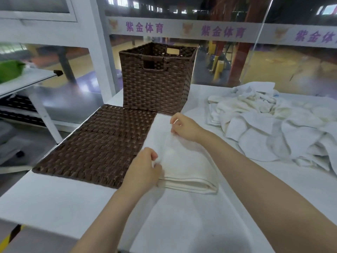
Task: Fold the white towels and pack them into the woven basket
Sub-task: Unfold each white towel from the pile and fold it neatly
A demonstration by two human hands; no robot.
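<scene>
A folded white towel (184,161) lies in the middle of the white table, with its layered fold facing me. My left hand (144,167) pinches the towel's near left edge. My right hand (184,125) pinches its far corner, close to the basket. The dark brown woven basket (156,79) stands upright and open at the back of the table. Its flat woven lid (98,145) lies on the table in front of it, just left of the towel. A heap of unfolded white towels (269,123) is piled to the right.
The white table (60,201) ends at a near left edge with floor below. A white shelf rack (27,79) holding something green (11,70) stands to the left. A glass wall runs behind the basket.
</scene>
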